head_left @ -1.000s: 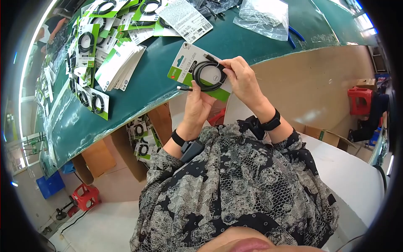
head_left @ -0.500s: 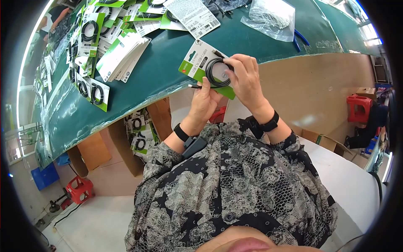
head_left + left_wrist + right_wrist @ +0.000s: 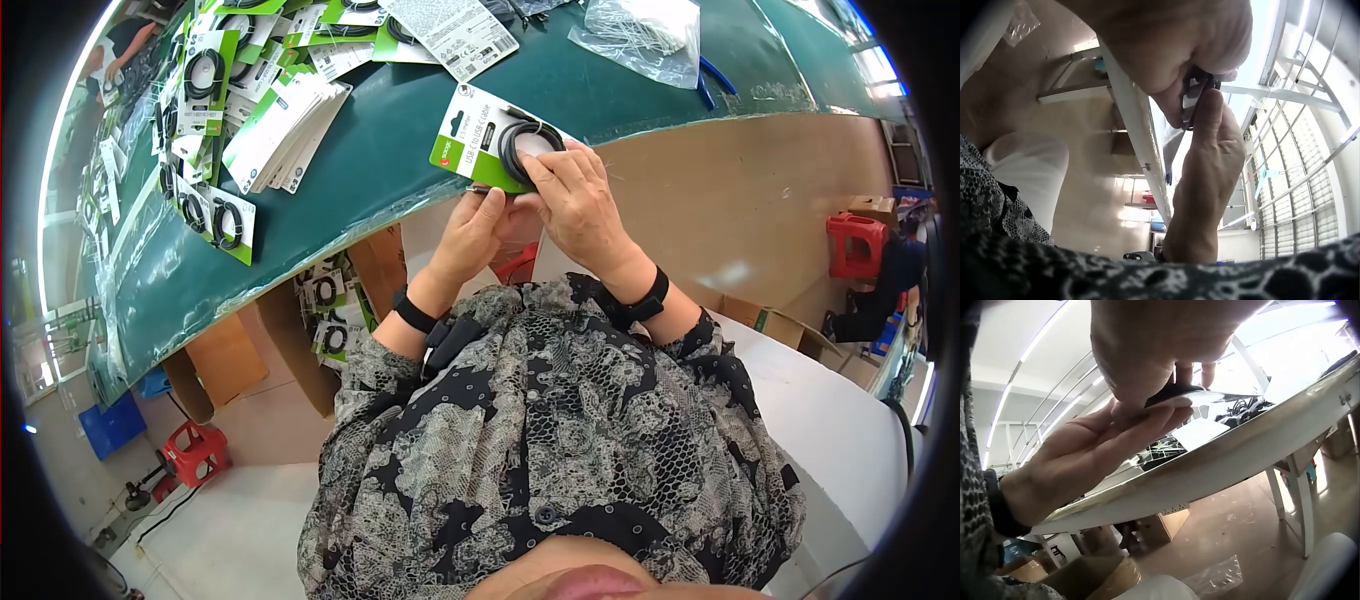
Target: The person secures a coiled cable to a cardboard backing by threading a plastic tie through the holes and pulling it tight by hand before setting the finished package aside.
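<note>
A green and white card [image 3: 462,137] with a coiled black cable [image 3: 512,146] on its front is held over the table's near edge. The left hand [image 3: 468,238] grips the card's lower edge, thumb on top beside a cable end; in the right wrist view the left hand's fingers [image 3: 1141,428] lie under the card. The right hand [image 3: 583,205] holds the card's right side, its curled fingers over the lower right of the coil. In the left wrist view both hands meet at the dark cable [image 3: 1190,100], and the right fingertips are partly hidden.
Many carded cables [image 3: 205,85] and a fanned stack of white cards [image 3: 285,135] lie on the green table [image 3: 380,135] at the left. A plastic bag of ties [image 3: 640,38] and a blue-handled tool [image 3: 716,84] lie at the back right. Below is a carton [image 3: 290,345].
The card has shifted right and slightly up. The right fingers have moved from the coil's upper right down over its lower right part, and the left thumb has moved closer to them.
</note>
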`<action>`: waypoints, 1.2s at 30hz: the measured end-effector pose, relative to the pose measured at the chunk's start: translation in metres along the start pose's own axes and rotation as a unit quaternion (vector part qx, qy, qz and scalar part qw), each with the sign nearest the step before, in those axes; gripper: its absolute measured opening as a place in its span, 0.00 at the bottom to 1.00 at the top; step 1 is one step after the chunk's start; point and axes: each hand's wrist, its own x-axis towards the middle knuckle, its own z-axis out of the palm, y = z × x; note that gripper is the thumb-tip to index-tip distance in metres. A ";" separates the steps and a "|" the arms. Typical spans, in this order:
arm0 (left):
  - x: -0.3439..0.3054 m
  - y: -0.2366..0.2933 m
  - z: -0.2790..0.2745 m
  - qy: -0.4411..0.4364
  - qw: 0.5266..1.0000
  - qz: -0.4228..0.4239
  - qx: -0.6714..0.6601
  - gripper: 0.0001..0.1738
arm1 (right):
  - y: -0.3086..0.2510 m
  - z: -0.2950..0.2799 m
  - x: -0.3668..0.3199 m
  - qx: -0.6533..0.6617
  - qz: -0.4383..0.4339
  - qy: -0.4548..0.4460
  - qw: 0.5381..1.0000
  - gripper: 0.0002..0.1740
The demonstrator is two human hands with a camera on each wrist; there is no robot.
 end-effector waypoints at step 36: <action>-0.010 -0.017 0.013 0.185 0.982 0.032 -0.018 0.16 | 0.001 0.002 -0.020 -0.035 -0.070 -0.026 0.997 0.19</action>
